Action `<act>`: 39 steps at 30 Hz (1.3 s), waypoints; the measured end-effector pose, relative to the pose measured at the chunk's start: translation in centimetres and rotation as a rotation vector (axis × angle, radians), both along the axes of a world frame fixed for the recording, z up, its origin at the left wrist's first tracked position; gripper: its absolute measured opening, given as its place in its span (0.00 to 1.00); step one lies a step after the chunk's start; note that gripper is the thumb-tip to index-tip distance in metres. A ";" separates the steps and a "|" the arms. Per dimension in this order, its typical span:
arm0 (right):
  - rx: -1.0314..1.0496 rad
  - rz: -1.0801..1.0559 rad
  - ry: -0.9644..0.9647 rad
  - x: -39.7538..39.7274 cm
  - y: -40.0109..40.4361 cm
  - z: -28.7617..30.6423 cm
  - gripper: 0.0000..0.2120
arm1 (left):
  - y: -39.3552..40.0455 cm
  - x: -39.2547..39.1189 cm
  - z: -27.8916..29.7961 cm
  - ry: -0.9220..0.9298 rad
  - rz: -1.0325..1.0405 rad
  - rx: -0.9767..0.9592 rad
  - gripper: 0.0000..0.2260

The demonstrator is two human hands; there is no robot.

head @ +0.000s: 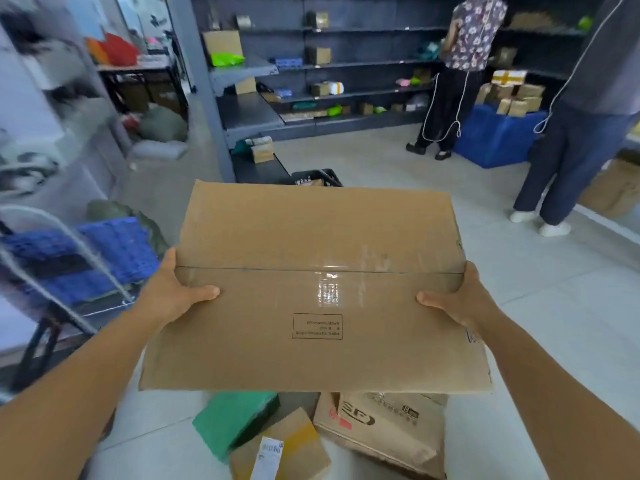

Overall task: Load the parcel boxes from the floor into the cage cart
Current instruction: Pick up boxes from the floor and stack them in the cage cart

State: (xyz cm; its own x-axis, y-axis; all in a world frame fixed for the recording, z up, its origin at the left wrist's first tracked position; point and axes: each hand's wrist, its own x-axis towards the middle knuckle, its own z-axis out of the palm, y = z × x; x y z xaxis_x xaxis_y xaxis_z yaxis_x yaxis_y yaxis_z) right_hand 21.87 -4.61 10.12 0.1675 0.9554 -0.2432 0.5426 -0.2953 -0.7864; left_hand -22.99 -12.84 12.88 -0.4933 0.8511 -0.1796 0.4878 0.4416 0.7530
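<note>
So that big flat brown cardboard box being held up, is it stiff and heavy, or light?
The big flat brown cardboard box looks stiff: it stays flat though gripped only at its edges by the left hand and right hand. Probably light for its size, since thumbs alone clamp the top. The glossy tape could be a bit slippery.

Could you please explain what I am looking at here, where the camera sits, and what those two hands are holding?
There is no machine here. The single picture comes from a camera worn on a person's head, looking forward and down. The left hand and right hand grip the sides of a large flat cardboard box, thumbs on top. Below it, on the floor, lie a green parcel, a small taped box and an SF-printed box. The blurred blue cart stands left.
</note>
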 end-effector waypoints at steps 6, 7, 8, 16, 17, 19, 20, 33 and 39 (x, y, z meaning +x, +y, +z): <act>0.020 0.201 0.044 -3.4 -0.3 3.1 0.46 | -7.8 -1.6 2.8 0.036 0.135 0.034 0.49; 0.021 0.233 0.043 -4.0 -0.4 3.6 0.46 | -9.4 -1.6 3.4 0.036 0.163 0.037 0.50; 0.025 0.267 0.046 -4.7 -0.5 4.0 0.46 | -11.0 -1.7 3.8 0.059 0.193 0.040 0.51; 0.042 0.499 0.127 -11.6 -2.7 6.6 0.61 | -23.1 -1.5 7.5 0.099 0.460 0.116 0.52; 0.050 0.529 0.132 -12.7 -3.3 7.1 0.60 | -24.9 -1.2 8.3 0.110 0.485 0.114 0.55; 0.070 0.583 0.143 -14.9 -4.6 8.1 0.53 | -28.4 -1.2 9.4 0.145 0.540 0.111 0.60; 0.077 0.617 0.147 -16.0 -5.1 8.5 0.50 | -30.1 -1.3 10.0 0.142 0.572 0.114 0.61; 0.144 0.985 0.230 -29.7 -19.4 13.4 0.43 | -53.7 -1.2 13.9 0.173 0.960 0.236 0.57; 0.145 1.134 0.209 -34.1 -30.0 14.2 0.70 | -66.2 1.0 14.4 0.197 1.118 0.275 0.46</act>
State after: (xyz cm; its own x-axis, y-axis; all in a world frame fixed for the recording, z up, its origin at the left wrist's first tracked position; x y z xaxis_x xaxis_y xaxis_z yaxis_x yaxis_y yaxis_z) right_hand -12.20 -34.62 24.32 -0.8323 0.5527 -0.0410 0.2936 0.3769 -0.8785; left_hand -22.02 -79.08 27.25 -0.9914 -0.0771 0.1062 0.0490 0.5329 0.8448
